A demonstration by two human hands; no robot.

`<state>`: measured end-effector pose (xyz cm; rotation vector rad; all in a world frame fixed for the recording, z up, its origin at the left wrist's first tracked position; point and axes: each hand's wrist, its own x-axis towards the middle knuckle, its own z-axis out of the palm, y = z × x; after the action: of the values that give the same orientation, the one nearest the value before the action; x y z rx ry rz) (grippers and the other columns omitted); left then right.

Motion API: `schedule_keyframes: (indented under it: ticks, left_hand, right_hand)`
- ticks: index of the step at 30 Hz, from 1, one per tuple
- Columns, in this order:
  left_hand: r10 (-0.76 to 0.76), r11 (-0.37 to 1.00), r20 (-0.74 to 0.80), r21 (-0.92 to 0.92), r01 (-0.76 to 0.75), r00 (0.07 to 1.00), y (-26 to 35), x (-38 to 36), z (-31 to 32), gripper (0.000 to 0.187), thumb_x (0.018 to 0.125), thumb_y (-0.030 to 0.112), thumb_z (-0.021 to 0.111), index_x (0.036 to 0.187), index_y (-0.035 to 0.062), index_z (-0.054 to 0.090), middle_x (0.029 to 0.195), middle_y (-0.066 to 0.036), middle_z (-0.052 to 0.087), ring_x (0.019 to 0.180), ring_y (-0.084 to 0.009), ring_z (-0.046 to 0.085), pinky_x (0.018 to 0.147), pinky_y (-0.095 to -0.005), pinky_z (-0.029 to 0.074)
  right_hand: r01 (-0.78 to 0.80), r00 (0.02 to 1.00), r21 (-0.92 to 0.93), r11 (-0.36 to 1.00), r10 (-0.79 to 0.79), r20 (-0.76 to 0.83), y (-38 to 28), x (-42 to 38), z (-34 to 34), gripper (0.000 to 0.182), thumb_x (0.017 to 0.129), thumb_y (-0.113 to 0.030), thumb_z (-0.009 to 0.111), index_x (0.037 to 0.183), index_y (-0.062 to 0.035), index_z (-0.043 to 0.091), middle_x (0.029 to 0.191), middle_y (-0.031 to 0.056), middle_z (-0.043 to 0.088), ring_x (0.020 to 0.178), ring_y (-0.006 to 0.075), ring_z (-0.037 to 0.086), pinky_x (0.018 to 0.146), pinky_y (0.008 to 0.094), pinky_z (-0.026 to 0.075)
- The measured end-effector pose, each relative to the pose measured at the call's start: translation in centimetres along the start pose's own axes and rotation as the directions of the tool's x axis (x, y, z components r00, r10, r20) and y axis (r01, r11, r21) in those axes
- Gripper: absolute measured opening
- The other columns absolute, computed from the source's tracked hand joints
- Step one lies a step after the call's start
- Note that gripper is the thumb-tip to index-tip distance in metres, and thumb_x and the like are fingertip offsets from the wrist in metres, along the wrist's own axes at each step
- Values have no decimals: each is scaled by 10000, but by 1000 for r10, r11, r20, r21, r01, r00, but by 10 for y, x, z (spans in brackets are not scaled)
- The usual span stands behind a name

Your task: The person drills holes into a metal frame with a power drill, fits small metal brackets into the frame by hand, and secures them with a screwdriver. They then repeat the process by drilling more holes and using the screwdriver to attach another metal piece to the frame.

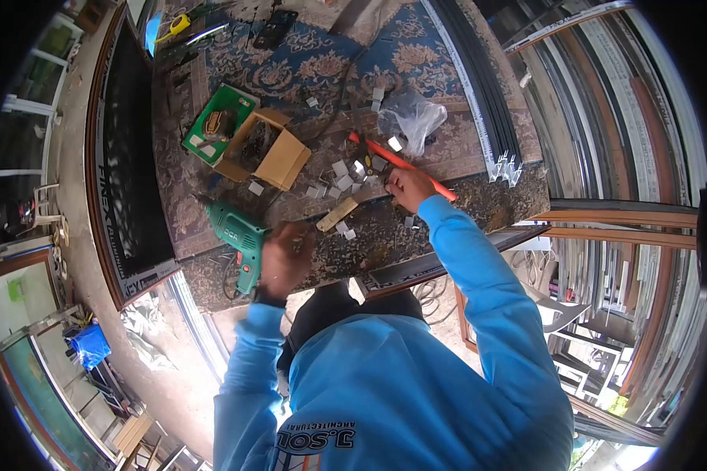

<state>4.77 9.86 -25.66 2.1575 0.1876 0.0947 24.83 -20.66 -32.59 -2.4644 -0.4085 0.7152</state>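
Note:
My left hand (287,257), smeared by motion, is just right of a green power drill (238,235) lying on the bench. Its fingers cannot be made out, nor whether it touches the drill. My right hand (410,190) reaches down by an orange-red bar (393,157), its fingers bent and drawn together at the edge of a scatter of small silvery metal pieces (344,182). What those fingers pinch, if anything, is hidden. A short wooden block (337,214) lies between my hands, with more small pieces beside it.
Behind the drill are an open cardboard box (281,161) and a green box (220,118). A clear plastic bag (412,118) lies beyond the bar. Long dark profiles (479,86) run along the bench's right side. A yellow tape measure (178,24) sits far left on the patterned carpet (314,74).

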Motion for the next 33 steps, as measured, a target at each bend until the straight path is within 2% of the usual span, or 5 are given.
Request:
schedule_keyframes:
  ticks: [9,14,21,28,33]
  left_hand:
    - [42,998,174,44,-50,984,17,55,72,232,921,107,796,1125,39,709,1048,-183,745,921,-347,758,766,-445,604]
    - [24,995,275,-99,4,961,60,60,79,295,935,27,792,1218,37,709,1010,-109,747,873,-209,729,746,-339,593]
    - [168,876,597,-456,159,784,175,38,99,345,914,12,822,1226,-8,675,1045,-114,750,942,-194,729,743,-327,592]
    - [101,986,542,-169,-10,834,217,23,143,216,849,183,878,867,23,734,830,-105,746,723,-216,711,620,-315,532]
    - [48,954,629,-258,151,776,240,38,199,286,945,165,829,1117,5,667,806,-221,732,644,-316,708,560,-380,585]
  right_hand:
    - [87,990,-258,962,-113,-88,1,3,21,263,868,-40,691,1128,-4,699,1083,269,733,1018,478,709,885,575,567]
    - [343,854,184,921,-223,-471,-23,-76,-24,358,935,-91,710,1261,-45,570,963,189,723,831,348,742,728,460,592]
    - [329,904,717,614,14,-427,-41,-235,-70,238,954,-6,759,1181,10,689,1025,140,756,960,259,776,822,359,611]
    - [626,747,676,389,-51,-663,39,-269,-34,320,979,-129,751,1248,29,680,1170,189,723,1029,389,732,872,463,602]
    - [583,805,799,148,25,-593,128,-309,-26,312,948,-133,797,1202,19,699,1138,185,735,990,372,737,831,453,604]
